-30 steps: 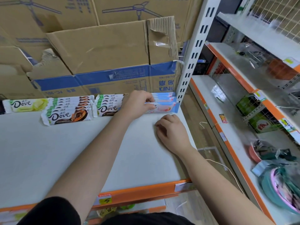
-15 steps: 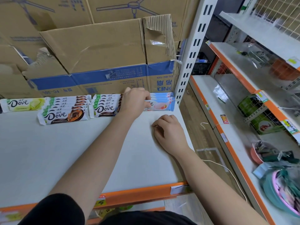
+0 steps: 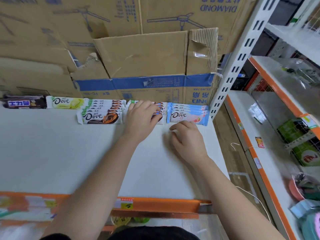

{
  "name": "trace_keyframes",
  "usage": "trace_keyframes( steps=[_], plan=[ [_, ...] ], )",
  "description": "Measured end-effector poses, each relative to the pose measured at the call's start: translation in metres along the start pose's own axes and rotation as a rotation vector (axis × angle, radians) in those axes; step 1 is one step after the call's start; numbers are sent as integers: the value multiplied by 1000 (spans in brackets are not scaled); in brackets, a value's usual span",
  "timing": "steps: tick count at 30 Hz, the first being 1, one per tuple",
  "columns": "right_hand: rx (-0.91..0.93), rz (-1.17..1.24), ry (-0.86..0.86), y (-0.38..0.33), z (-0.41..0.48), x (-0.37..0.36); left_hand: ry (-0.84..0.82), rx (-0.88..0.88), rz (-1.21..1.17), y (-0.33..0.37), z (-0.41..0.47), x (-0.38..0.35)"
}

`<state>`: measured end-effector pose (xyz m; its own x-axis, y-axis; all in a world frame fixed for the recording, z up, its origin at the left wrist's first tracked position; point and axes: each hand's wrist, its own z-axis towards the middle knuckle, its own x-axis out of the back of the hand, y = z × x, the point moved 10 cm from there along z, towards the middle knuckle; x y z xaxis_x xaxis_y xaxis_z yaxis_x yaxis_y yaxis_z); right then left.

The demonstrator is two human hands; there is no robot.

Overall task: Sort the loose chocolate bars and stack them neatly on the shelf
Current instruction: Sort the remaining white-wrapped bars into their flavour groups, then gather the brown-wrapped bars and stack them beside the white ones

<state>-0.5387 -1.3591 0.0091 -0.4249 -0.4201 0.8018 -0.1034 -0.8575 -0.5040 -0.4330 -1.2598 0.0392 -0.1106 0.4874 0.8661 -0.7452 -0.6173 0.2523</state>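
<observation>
Left hand (image 3: pixel 142 118), palm down with fingers curled, rests on top of a stack of white-wrapped Dove bars (image 3: pixel 160 110); the fingers cover most of the stack, and whether they grip a bar or only press on it cannot be told. Right hand (image 3: pixel 187 141), loosely curled and empty, rests knuckles-up on the white shelf (image 3: pixel 52 153), just in front of the blue-wrapped Dove stack (image 3: pixel 187 113), its fingertips close to the front bar's lower edge.

The blue-wrapped stack lies immediately right of the left hand, beside the perforated upright post (image 3: pixel 240 56). Left of the left hand lies a second stack of white-and-orange Dove bars (image 3: pixel 101 112), fanned so that each bar's upper edge shows behind the next. Farther left lie a single pale-green Dove bar (image 3: pixel 65 102) and then a dark-wrapped bar (image 3: pixel 24 102), both at the back of the shelf.

All stacks sit in one row against the cardboard boxes (image 3: pixel 143 54) behind the hands. The shelf's orange front edge (image 3: pixel 164 204), carrying a yellow price tag (image 3: pixel 127 204), runs across below the forearms.
</observation>
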Motion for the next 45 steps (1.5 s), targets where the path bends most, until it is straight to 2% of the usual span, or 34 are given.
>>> trace_keyframes(
  steps=[5, 12, 21, 26, 35, 45],
  plan=[
    [109, 57, -10, -69, 25, -27, 0, 158, 127, -85, -57, 48],
    [283, 84, -93, -202, 34, -102, 47, 357, 219, -202, -149, 127],
    [346, 193, -111, -396, 17, -202, 106, 417, 299, -345, -261, 244],
    [371, 206, -146, -478, 19, -254, 115, 466, 325, -415, -308, 293],
    [431, 239, -228, -598, 52, -361, 95, 571, 359, -544, -358, 340],
    [455, 284, -255, -735, 140, -477, 73, 633, 373, -729, -352, 401]
  ],
)
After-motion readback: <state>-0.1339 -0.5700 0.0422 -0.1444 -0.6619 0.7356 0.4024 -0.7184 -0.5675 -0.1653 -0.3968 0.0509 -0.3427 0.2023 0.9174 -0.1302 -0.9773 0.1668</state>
